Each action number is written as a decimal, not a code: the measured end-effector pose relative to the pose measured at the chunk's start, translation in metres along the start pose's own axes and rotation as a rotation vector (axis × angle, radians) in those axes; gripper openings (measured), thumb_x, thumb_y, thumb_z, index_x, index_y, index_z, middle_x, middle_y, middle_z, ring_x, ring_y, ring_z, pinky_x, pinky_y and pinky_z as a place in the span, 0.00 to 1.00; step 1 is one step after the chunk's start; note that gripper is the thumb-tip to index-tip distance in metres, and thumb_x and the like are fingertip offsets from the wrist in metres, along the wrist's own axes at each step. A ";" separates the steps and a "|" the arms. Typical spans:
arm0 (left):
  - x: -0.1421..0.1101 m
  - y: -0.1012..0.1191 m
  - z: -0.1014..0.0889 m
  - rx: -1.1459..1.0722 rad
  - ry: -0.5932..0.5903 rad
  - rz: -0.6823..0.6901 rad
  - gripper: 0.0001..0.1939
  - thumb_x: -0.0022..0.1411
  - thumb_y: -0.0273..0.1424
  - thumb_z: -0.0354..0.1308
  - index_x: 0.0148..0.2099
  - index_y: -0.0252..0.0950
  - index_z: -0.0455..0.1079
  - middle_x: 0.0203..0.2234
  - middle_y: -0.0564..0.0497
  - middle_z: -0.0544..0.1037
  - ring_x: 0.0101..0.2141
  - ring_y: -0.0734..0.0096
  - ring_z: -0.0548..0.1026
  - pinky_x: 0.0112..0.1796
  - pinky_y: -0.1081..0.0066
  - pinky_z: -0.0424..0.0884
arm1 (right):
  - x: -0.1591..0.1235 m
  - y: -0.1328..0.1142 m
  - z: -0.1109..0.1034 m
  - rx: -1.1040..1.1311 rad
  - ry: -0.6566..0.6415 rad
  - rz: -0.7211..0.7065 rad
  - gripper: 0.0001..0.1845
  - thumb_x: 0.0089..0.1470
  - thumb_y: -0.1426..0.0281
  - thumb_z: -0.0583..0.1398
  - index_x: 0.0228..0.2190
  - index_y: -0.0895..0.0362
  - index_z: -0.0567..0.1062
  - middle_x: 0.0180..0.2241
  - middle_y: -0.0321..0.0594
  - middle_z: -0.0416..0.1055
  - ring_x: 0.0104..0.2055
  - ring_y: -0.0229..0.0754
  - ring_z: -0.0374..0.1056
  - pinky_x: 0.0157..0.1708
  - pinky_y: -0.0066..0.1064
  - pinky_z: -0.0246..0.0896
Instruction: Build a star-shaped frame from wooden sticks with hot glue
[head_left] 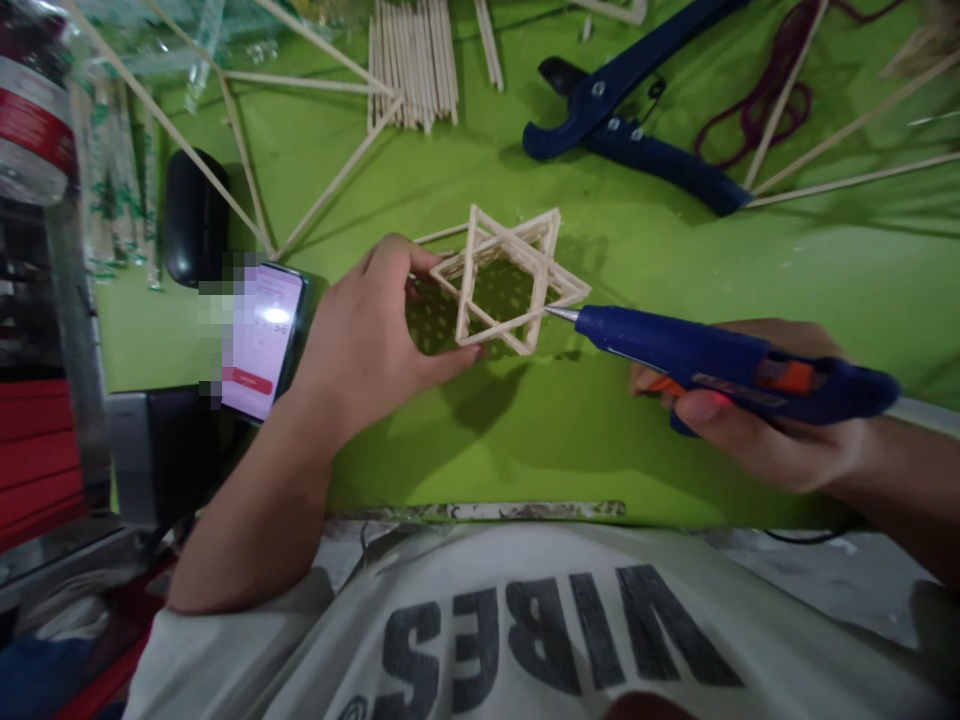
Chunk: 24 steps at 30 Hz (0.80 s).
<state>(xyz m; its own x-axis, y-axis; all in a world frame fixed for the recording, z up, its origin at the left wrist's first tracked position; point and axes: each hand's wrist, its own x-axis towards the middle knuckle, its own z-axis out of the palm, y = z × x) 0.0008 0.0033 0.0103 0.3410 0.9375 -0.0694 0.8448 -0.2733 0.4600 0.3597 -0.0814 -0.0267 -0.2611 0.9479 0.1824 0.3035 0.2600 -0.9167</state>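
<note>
A six-pointed star frame built of thin wooden sticks stands on the green table. My left hand grips its left side, thumb at the lower corner and fingers curled over the upper left point. My right hand is wrapped round a blue hot glue gun with an orange trigger. The gun's metal nozzle touches the star's right point.
A bundle of loose wooden sticks lies at the back, with long sticks propped around it. Blue cutters and dark red cord lie back right. A lit phone and a black object sit left; a bottle far left.
</note>
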 end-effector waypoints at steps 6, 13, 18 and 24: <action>0.000 0.003 -0.001 0.047 -0.038 -0.024 0.39 0.56 0.42 0.88 0.62 0.43 0.73 0.54 0.49 0.88 0.50 0.51 0.88 0.48 0.54 0.82 | -0.005 0.006 -0.001 0.037 0.005 -0.062 0.12 0.75 0.58 0.72 0.44 0.52 0.92 0.36 0.48 0.91 0.30 0.45 0.88 0.28 0.27 0.82; -0.001 0.003 -0.001 0.044 -0.039 -0.046 0.37 0.57 0.45 0.88 0.59 0.43 0.72 0.54 0.49 0.88 0.51 0.49 0.88 0.49 0.57 0.80 | -0.003 0.006 -0.005 0.007 -0.039 -0.104 0.15 0.75 0.59 0.71 0.35 0.53 0.89 0.28 0.44 0.86 0.23 0.46 0.82 0.20 0.32 0.75; 0.000 0.001 0.001 0.027 -0.012 -0.041 0.37 0.53 0.44 0.89 0.56 0.45 0.71 0.52 0.49 0.88 0.49 0.48 0.87 0.47 0.55 0.80 | -0.007 0.005 0.002 0.061 0.066 -0.047 0.11 0.74 0.60 0.74 0.38 0.50 0.90 0.30 0.42 0.88 0.24 0.47 0.84 0.20 0.33 0.79; -0.001 0.001 0.006 0.023 0.005 -0.043 0.38 0.54 0.47 0.88 0.56 0.45 0.70 0.51 0.50 0.87 0.50 0.49 0.87 0.49 0.55 0.80 | -0.011 0.009 0.001 0.110 0.062 0.028 0.09 0.74 0.61 0.74 0.46 0.52 0.94 0.38 0.45 0.92 0.31 0.47 0.88 0.29 0.30 0.84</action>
<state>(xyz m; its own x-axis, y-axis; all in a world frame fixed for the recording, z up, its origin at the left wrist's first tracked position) 0.0033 0.0007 0.0058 0.3024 0.9494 -0.0845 0.8680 -0.2377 0.4360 0.3650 -0.0899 -0.0377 -0.1955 0.9650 0.1750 0.2070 0.2151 -0.9544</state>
